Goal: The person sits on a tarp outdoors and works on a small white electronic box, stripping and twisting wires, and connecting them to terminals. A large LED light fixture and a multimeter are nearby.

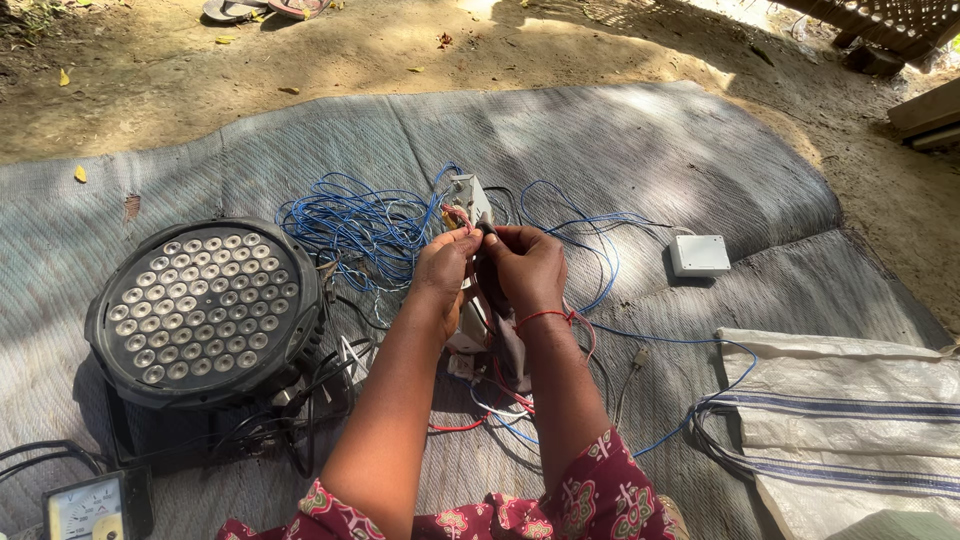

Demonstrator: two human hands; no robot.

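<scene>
Your left hand [443,268] and right hand [523,265] meet over the mat [640,150], fingertips pressed together and pinching thin wires at the top of a small white board [470,200] that stands tilted between them. The wiring looks only partly done: one blue tangle of wire [360,225] lies loose just behind your left hand, and red and white strands trail unconnected beneath your wrists. Counted, you have one round black lamp [205,310] on the left, one white box [699,254] on the right, one meter [88,505] at the lower left corner, and one woven sack [850,420].
</scene>
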